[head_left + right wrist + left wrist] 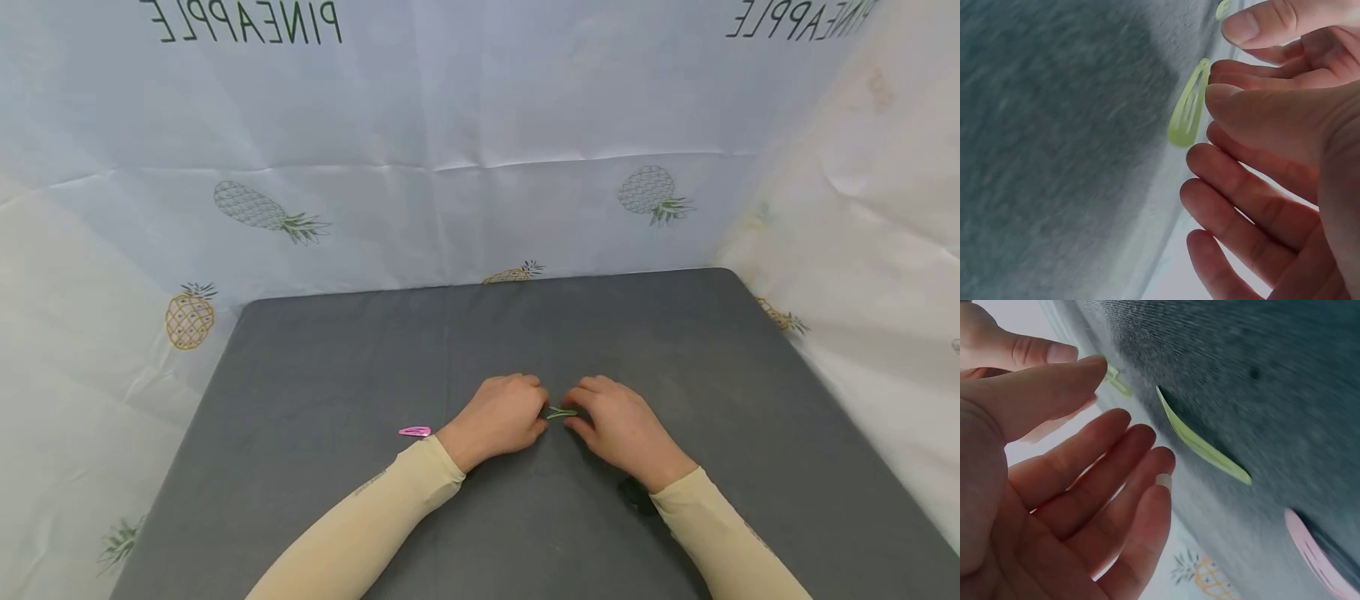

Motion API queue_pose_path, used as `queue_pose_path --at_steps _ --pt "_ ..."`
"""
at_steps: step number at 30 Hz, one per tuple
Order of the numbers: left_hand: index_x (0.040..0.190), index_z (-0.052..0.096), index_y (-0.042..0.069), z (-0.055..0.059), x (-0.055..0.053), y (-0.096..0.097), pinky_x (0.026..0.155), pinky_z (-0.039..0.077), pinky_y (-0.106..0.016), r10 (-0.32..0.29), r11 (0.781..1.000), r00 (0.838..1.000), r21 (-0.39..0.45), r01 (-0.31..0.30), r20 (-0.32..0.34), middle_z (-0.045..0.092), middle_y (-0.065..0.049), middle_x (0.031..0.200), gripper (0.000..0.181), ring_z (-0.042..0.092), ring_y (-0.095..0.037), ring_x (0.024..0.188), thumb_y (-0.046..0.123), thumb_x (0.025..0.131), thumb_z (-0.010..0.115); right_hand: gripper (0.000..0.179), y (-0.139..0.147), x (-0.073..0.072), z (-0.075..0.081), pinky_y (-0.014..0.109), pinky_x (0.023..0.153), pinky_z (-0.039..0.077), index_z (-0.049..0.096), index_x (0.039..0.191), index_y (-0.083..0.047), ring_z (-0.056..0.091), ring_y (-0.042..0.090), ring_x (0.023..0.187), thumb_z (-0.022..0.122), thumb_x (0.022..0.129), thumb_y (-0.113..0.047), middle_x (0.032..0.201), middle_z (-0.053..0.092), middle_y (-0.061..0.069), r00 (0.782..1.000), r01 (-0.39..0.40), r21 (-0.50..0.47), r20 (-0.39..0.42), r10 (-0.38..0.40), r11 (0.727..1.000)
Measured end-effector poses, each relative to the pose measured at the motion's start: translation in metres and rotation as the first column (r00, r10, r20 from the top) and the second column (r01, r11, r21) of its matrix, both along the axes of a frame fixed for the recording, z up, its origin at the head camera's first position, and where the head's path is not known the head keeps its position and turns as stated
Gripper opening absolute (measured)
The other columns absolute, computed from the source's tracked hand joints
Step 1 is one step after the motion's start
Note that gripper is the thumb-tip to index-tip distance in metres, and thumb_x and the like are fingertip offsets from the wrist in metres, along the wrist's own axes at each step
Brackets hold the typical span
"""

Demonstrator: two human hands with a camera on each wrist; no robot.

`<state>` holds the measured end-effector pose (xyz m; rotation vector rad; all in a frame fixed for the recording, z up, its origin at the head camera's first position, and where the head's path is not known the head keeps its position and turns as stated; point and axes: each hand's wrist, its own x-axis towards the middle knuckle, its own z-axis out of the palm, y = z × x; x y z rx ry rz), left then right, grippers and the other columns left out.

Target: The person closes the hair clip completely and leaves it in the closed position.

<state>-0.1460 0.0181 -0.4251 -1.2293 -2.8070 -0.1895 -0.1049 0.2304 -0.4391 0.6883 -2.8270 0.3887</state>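
A light green snap hair clip is between my two hands, just above the dark table. In the right wrist view this clip has its wide end beside the right fingers and its narrow end by the thumb tips. My right hand pinches it from the right. My left hand pinches it from the left, the exact contact partly hidden by the fingers. A second green clip lies on the table near the left hand. Further left lies a pink hair clip.
The dark grey table has rounded far corners. A white cloth printed with pineapples hangs behind it and along both sides. A small black object shows beside the right wrist.
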Motion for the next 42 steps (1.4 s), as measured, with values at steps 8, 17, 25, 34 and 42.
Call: queue_pose_path --at_steps 8,17,25,34,42 --pt "0.097 0.079 0.022 -0.002 -0.005 0.015 0.061 0.054 -0.028 0.023 0.999 1.0 -0.029 -0.022 0.014 0.068 0.005 0.091 0.012 0.064 -0.012 0.077 0.032 0.095 0.084 0.019 0.004 -0.004 -0.005 0.037 0.075 0.058 0.081 0.102 -0.017 0.067 0.016 0.086 0.092 0.087 -0.016 0.094 0.071 -0.003 0.999 0.026 0.025 0.037 -0.027 0.999" --pt "0.099 0.082 0.022 -0.004 -0.005 0.017 0.061 0.053 -0.027 0.038 0.999 0.999 -0.021 -0.037 0.031 0.066 0.005 0.092 0.012 0.064 -0.013 0.081 0.033 0.094 0.084 0.014 0.0 -0.009 -0.005 0.035 0.071 0.058 0.08 0.094 -0.017 0.066 0.014 0.078 0.091 0.087 -0.012 0.086 0.07 -0.004 1.0 0.004 0.033 0.001 -0.004 0.999" --pt "0.103 0.082 0.021 -0.005 -0.003 0.012 0.063 0.054 -0.029 0.029 0.999 0.999 -0.017 -0.029 0.039 0.067 0.004 0.094 0.013 0.063 -0.013 0.08 0.033 0.096 0.082 0.012 -0.002 -0.006 -0.005 0.034 0.069 0.056 0.08 0.091 -0.017 0.064 0.014 0.076 0.089 0.088 -0.01 0.082 0.068 -0.005 0.999 -0.01 0.027 -0.045 0.012 1.0" --pt "0.091 0.078 0.022 -0.006 0.0 0.006 0.06 0.053 -0.029 0.018 1.0 1.0 0.02 -0.019 0.006 0.066 0.006 0.086 0.006 0.063 -0.012 0.075 0.027 0.095 0.081 0.014 -0.007 0.0 0.003 0.036 0.071 0.057 0.08 0.092 -0.017 0.064 0.014 0.078 0.09 0.087 -0.01 0.083 0.067 -0.005 0.997 -0.023 0.029 -0.072 0.025 0.999" --pt "0.087 0.077 0.023 -0.006 0.004 -0.001 0.059 0.051 -0.028 0.02 0.999 0.999 0.044 -0.019 -0.033 0.065 0.007 0.082 0.01 0.064 -0.011 0.073 0.027 0.096 0.079 0.017 -0.009 0.004 0.007 0.036 0.072 0.057 0.079 0.094 -0.019 0.064 0.013 0.079 0.092 0.086 -0.011 0.086 0.07 -0.006 0.997 -0.04 0.007 -0.071 0.04 0.999"
